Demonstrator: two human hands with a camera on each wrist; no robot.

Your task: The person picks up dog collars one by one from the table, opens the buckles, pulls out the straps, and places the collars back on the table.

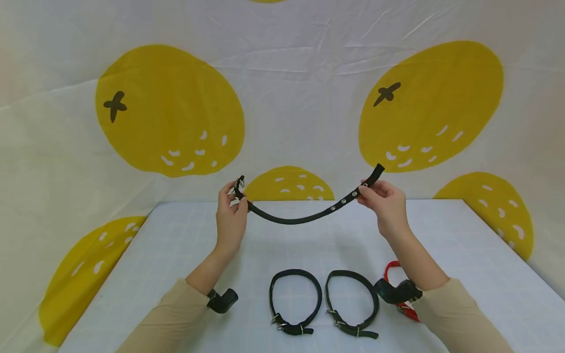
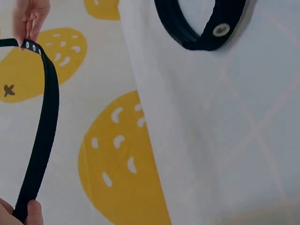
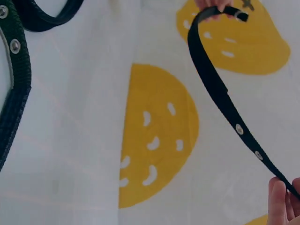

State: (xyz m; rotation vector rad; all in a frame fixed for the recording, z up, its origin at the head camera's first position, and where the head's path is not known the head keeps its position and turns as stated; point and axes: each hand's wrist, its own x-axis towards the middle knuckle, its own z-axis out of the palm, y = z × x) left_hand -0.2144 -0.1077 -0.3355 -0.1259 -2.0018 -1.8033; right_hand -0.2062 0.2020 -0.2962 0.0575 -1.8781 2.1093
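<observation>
A black collar (image 1: 289, 221) with metal eyelets hangs unbuckled in a shallow curve above the far part of the table. The left hand (image 1: 231, 220) pinches its buckle end. Close to the other, eyelet-lined end, the right hand (image 1: 386, 206) grips the strap between thumb and fingers, and a short tip sticks out past them. In the left wrist view the strap (image 2: 49, 108) runs from one hand to the other. The right wrist view shows eyelets along the strap (image 3: 220, 96) near the right fingers (image 3: 277, 197).
Two buckled collars, one black (image 1: 320, 289) and one dark green (image 1: 375, 299), lie as loops on the white table (image 1: 185, 230). A red collar (image 1: 410, 313) lies partly hidden under the right forearm. Behind hangs a sheet (image 1: 300, 108) with yellow fruit shapes.
</observation>
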